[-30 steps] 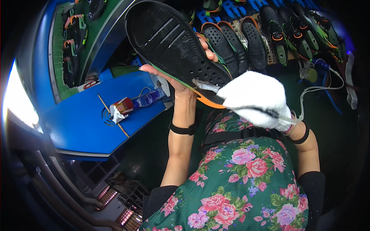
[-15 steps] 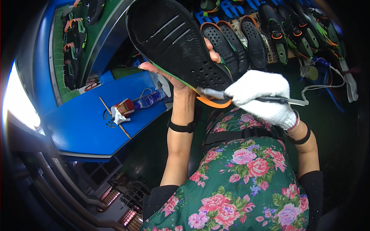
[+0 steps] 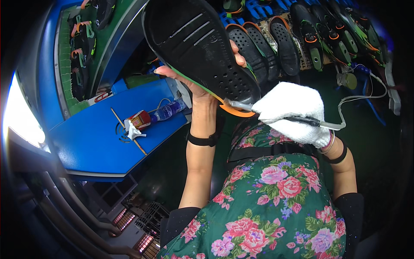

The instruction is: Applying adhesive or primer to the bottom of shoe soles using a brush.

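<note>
My bare left hand [image 3: 198, 90] is closed around a large black shoe sole [image 3: 194, 47], its thumb on one long edge and its fingertips over the other. Ridged lines and small round holes mark the face turned to me, and a green and orange rim runs along the edge. In a white knitted glove, my right hand [image 3: 293, 112] grips a brush [image 3: 239, 105] like a pen. The brush tip touches the sole's rim at the end nearest me, by the orange strip. From the brush's back end a pale tube [image 3: 343, 103] leads off to the right.
Several black soles [image 3: 284, 47] with orange rims stand on a rack at the back right, beside black and green shoe uppers [image 3: 312, 36]. On the left, a blue panel [image 3: 86, 146] carries a stick [image 3: 140, 148], a red box [image 3: 140, 119] and a plastic bottle [image 3: 166, 111]. More shoe parts [image 3: 86, 39] lie behind it.
My gloved right hand and the brush have shifted slightly down and right along the rim. The sole has turned a little in my left hand.
</note>
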Demonstrator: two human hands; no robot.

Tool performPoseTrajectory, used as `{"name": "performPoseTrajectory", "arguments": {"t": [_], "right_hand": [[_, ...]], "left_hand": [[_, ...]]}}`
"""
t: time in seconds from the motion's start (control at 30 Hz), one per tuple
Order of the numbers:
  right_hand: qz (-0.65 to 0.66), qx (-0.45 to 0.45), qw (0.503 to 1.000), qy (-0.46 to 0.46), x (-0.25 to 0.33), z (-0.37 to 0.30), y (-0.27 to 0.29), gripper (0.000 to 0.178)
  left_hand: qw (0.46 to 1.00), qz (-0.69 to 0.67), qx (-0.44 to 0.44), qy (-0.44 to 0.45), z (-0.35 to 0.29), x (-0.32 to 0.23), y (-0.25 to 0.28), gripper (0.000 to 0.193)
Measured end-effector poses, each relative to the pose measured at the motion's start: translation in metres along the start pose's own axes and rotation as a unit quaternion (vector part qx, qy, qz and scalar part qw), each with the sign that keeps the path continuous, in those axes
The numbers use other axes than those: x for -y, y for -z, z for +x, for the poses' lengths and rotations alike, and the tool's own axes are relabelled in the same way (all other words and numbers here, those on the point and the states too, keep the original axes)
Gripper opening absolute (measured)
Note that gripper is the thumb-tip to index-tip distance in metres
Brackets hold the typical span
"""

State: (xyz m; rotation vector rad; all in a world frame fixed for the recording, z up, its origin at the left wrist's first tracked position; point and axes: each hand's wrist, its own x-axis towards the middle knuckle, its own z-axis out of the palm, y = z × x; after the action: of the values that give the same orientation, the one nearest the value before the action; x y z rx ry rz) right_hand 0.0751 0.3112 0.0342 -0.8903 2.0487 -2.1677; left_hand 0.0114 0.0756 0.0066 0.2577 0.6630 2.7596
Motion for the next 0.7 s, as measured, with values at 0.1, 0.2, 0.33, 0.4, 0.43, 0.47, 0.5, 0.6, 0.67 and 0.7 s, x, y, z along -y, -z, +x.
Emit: {"name": "performPoseTrajectory", "arguments": {"t": [0.1,0.2,0.33,0.4,0.43,0.47,0.5,0.6,0.67,0.7], "right_hand": [[0.0,0.005,0.999,0.035,-0.001,0.0,-0.006,0.016],[-0.01,0.016,0.999,0.048,0.0,-0.002,-0.01,0.016],[-0.003,0.01,0.999,0.034,0.003,-0.004,-0.007,0.014],[0.002,0.002,1.0,0.017,0.004,-0.005,-0.004,0.014],[0.002,-0.002,1.0,0.013,0.004,-0.005,-0.003,0.014],[0.002,-0.004,1.0,0.013,0.004,-0.005,-0.002,0.013],[0.002,-0.006,1.0,0.015,0.004,-0.005,-0.002,0.013],[0.021,-0.021,1.0,0.007,0.002,-0.007,-0.002,0.012],[0.063,-0.053,0.996,-0.021,0.0,-0.01,-0.002,0.012],[0.081,-0.082,0.992,-0.042,-0.001,-0.011,-0.003,0.01]], "left_hand": [[0.996,0.01,0.08,0.026,0.005,-0.004,0.008,0.129],[0.997,0.027,0.069,0.016,0.005,-0.003,0.016,0.129],[0.998,0.04,0.034,0.023,0.003,0.001,0.021,0.129],[0.998,0.041,0.034,0.026,0.002,0.004,0.02,0.129],[0.999,0.033,0.034,0.026,0.002,0.006,0.02,0.129],[0.999,0.023,0.032,0.024,0.002,0.007,0.019,0.129],[0.999,0.014,0.03,0.023,0.003,0.008,0.019,0.13],[0.999,0.016,0.027,0.027,0.005,0.01,0.018,0.131],[0.999,0.021,0.033,0.023,0.006,0.01,0.018,0.131],[0.998,0.037,0.042,0.017,0.007,0.01,0.018,0.131]]}}
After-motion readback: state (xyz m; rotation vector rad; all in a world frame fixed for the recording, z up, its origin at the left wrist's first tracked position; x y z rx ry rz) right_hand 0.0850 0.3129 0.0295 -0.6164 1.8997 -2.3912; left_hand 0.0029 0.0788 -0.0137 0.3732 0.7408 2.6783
